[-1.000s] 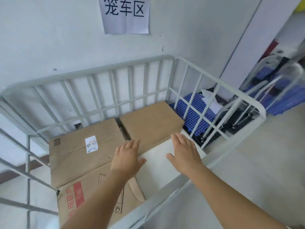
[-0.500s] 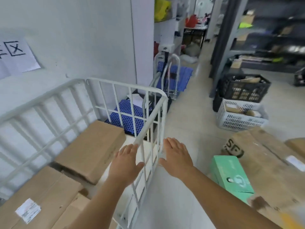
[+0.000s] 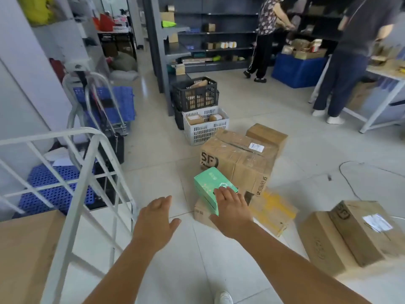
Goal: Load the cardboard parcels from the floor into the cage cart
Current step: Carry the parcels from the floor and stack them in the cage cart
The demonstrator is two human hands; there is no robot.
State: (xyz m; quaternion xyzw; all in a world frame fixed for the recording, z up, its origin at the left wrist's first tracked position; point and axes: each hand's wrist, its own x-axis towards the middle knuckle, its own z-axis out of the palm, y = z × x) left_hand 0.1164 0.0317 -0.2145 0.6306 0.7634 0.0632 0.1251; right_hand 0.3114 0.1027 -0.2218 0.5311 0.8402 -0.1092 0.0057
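Both hands reach forward at the centre of the frame, empty. The left hand [image 3: 154, 222] hangs over bare floor tiles, fingers straight and loosely spread, touching nothing. The right hand [image 3: 232, 207] is open too, its fingertips over the near top edge of a mint-green carton [image 3: 210, 185]; whether they touch it cannot be told.

Parcels on the floor [image 3: 166, 163], centre and right of frame:
- the mint-green carton, tilted, resting on a low flat cardboard box [image 3: 200, 212];
- a large SF Express cardboard box [image 3: 238, 159] just behind it, white label on top;
- a smaller brown box [image 3: 266, 133] behind that one;
- a flat box with yellow markings [image 3: 274, 212] just right of the right hand;
- two brown boxes at lower right, the upper [image 3: 363, 229] with a white label, lying across the lower [image 3: 322, 244].

Cage cart [image 3: 74, 213]: white bars at lower left, with one cardboard parcel [image 3: 24, 255] inside at the bottom left corner.

Surroundings: a white slotted crate [image 3: 203, 128] and a black crate [image 3: 195, 94] at upper centre, dark shelving [image 3: 210, 34] behind; a folding trolley [image 3: 103, 102] with blue decks at left; two people [image 3: 348, 58] standing at upper right.
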